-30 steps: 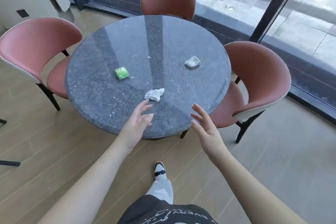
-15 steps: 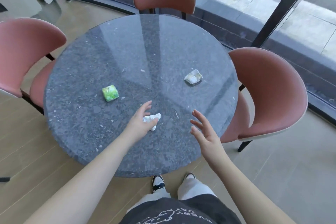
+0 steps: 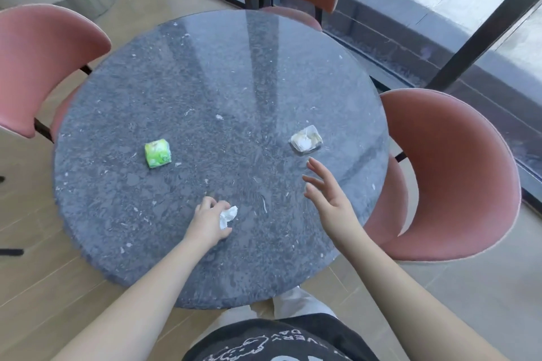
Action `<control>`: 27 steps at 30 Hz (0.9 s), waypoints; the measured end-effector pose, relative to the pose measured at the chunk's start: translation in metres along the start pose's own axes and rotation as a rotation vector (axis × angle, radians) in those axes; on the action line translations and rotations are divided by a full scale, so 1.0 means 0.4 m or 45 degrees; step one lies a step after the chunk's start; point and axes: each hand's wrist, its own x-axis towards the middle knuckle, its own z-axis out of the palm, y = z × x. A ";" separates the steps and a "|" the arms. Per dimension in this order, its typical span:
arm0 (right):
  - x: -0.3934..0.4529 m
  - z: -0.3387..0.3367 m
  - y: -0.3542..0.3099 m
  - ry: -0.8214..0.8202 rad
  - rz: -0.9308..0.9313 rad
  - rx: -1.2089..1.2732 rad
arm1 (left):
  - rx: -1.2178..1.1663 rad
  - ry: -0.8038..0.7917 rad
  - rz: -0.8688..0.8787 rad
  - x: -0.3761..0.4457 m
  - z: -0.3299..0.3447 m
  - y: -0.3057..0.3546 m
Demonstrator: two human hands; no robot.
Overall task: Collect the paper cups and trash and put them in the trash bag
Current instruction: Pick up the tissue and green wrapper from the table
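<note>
My left hand (image 3: 209, 221) pinches the crumpled white tissue (image 3: 228, 216) on the round grey stone table (image 3: 123, 208); right hand (image 3: 328, 195) hovers, fingers spread. Loose pinch, so the tissue could slip out.

a crumpled white tissue (image 3: 228, 216) sat near the table's (image 3: 205, 67) near edge, gripped in the curled fingers of the left hand (image 3: 207, 223). a small green packet (image 3: 157, 153) lay flat toward the left edge. a crushed whitish wrapper (image 3: 306, 142) lay toward the right edge, apart from both.
</note>
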 end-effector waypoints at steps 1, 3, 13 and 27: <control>0.008 -0.005 0.002 -0.008 0.008 -0.002 | -0.021 -0.009 -0.022 -0.002 0.000 0.003; 0.022 -0.009 0.005 -0.024 0.017 -0.003 | -0.051 -0.039 -0.057 -0.009 -0.007 0.007; 0.087 0.009 -0.002 -0.152 -0.009 -0.009 | -0.360 0.048 -0.038 -0.069 -0.078 -0.002; 0.384 -0.083 0.053 0.033 0.125 -0.827 | -0.462 0.264 0.056 -0.095 -0.213 0.066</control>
